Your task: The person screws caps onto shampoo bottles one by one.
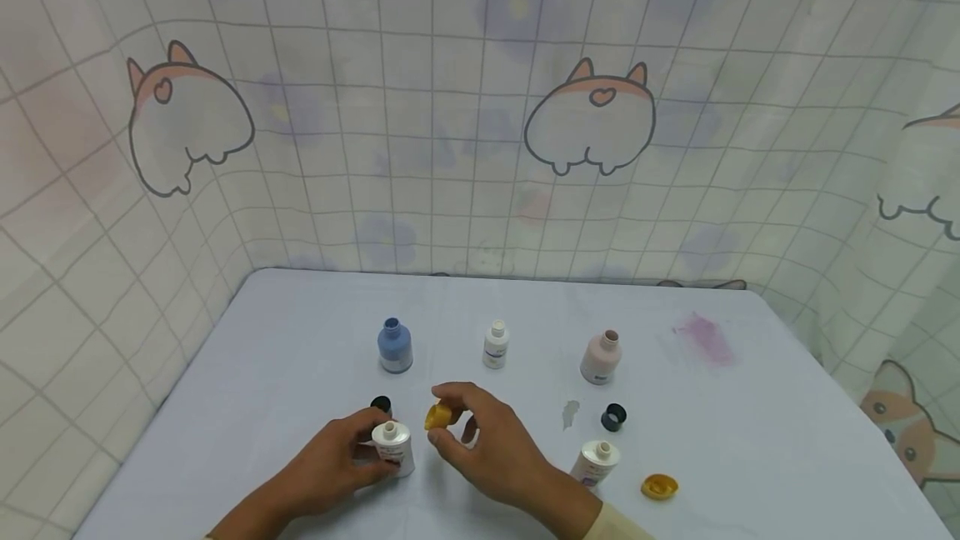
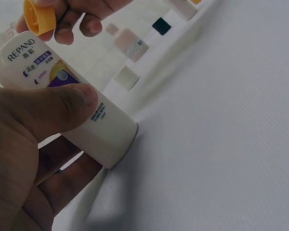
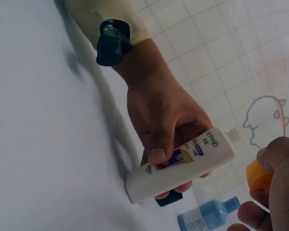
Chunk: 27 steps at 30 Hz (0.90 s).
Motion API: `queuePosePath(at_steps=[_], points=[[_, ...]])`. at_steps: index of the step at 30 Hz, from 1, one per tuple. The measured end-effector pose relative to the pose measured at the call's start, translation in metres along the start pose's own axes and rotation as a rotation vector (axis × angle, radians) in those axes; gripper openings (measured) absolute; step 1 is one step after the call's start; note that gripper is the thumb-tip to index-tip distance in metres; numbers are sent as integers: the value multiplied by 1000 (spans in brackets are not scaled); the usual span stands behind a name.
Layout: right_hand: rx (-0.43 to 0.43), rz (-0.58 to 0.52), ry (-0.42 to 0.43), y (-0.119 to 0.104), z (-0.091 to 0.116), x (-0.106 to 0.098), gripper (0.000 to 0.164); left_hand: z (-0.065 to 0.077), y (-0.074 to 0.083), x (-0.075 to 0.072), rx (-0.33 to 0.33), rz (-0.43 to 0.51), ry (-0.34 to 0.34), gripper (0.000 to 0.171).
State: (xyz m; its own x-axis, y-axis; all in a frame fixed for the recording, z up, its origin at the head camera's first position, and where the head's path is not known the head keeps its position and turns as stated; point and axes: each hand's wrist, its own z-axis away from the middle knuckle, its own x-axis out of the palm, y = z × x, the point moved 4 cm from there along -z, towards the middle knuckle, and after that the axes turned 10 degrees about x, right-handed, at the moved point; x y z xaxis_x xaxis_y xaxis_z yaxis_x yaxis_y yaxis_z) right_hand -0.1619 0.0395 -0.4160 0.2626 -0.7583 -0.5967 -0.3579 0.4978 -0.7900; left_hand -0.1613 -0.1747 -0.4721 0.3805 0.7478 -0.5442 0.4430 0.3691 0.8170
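Note:
My left hand (image 1: 335,461) grips a white bottle (image 1: 395,450) round its body; the base touches the table. In the left wrist view the label on this bottle (image 2: 103,137) reads REPAND. Its neck stands uncapped, as the right wrist view shows. Just right of that neck, my right hand (image 1: 491,444) pinches a yellow cap (image 1: 438,416) between thumb and fingers, apart from the bottle. The cap's hollow inside faces the left wrist camera. Behind the left hand sits a black cap (image 1: 381,404), partly hidden.
Across the back stand an uncapped blue bottle (image 1: 395,347), a small white bottle (image 1: 496,346) and a pink bottle (image 1: 601,358). Near my right forearm are another white bottle (image 1: 596,463), a black cap (image 1: 613,417) and a yellow cap (image 1: 660,487). A patterned curtain (image 1: 450,148) encloses the table.

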Motion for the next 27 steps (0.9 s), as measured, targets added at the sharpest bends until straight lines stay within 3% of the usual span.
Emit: queuePosePath(at_steps=[7,12,27], points=[[53,-18,-14,2,-1,1,42,2,-5,0,-68,138,28,47],[70,-19,-18,1,-2,1,35,5,-7,0,-117,188,56,52],[-51,48,0,-10,-5,2,35,5,-9,3,-120,252,59,50]])
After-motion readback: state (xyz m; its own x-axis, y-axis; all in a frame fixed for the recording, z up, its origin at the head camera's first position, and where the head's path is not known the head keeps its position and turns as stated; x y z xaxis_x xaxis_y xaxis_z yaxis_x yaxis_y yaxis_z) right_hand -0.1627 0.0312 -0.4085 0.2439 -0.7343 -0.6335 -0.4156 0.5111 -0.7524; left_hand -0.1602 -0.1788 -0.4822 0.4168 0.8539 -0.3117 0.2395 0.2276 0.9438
